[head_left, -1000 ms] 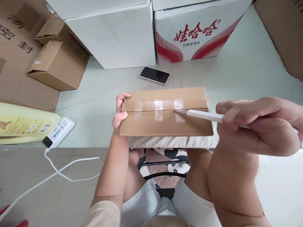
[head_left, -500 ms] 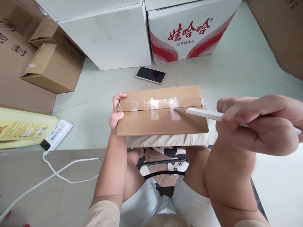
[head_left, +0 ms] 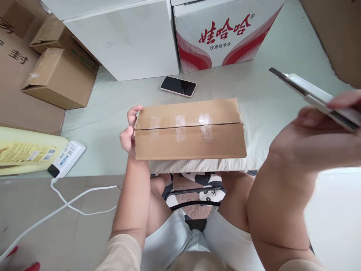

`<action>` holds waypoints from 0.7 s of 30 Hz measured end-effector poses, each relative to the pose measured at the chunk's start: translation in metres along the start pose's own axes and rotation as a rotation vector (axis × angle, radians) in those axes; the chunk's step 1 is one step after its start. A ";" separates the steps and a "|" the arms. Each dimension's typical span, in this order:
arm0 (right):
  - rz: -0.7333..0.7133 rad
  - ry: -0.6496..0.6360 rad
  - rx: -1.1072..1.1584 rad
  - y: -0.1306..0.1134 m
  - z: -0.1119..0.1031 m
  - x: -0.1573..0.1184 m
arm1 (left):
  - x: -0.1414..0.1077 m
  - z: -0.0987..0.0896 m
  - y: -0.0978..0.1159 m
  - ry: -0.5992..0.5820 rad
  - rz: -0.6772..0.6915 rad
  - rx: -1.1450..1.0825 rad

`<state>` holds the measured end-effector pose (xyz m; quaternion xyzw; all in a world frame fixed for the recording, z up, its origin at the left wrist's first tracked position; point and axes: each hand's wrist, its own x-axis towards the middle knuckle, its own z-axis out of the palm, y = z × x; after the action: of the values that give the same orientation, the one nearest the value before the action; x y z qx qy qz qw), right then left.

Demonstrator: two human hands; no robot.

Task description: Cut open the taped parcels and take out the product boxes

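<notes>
A brown cardboard box (head_left: 169, 146) sits at the front edge of the covered table, its top seam running left to right with three short pieces of clear tape across it. The seam shows as a dark line. My left hand (head_left: 130, 130) grips the box's left end, thumb and fingers apart on its side. Up at the right, away from the box, my right hand (head_left: 324, 131) is closed around a white utility knife (head_left: 313, 90). Its blade is out and points to the upper left.
Behind the box lies a phone (head_left: 178, 86). White cartons (head_left: 126, 41) and a red-and-white carton (head_left: 222, 41) stand at the back. Brown boxes (head_left: 64, 79), a yellow container (head_left: 31, 150) and a white power strip (head_left: 67, 158) with a cable are at left.
My right hand has lifted the knife off the box's seam, up and to the right, and turned it. The box and my left hand have shifted slightly left.
</notes>
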<state>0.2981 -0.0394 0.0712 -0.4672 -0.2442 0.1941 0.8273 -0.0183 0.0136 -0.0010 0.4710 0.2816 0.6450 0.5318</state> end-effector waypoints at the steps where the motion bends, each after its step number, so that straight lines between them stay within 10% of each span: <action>1: -0.153 0.040 -0.047 0.008 0.001 0.001 | -0.001 -0.001 0.000 0.000 0.000 -0.011; 3: -0.332 -0.001 -0.242 0.029 -0.001 0.002 | -0.002 -0.002 0.001 -0.007 -0.009 -0.022; 12: 0.078 -0.491 -1.112 0.112 -0.052 0.011 | 0.002 0.005 0.004 0.012 -0.018 -0.001; 16: 0.046 -0.437 -1.046 0.099 -0.045 0.008 | 0.008 0.014 0.009 0.107 -0.027 0.073; 21: -0.089 -0.422 -0.442 0.058 -0.020 -0.008 | 0.008 0.020 0.021 0.115 0.189 0.170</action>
<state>0.2982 -0.0291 0.0097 -0.5741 -0.4671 0.1924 0.6444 -0.0087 0.0127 0.0278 0.5010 0.3196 0.6921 0.4097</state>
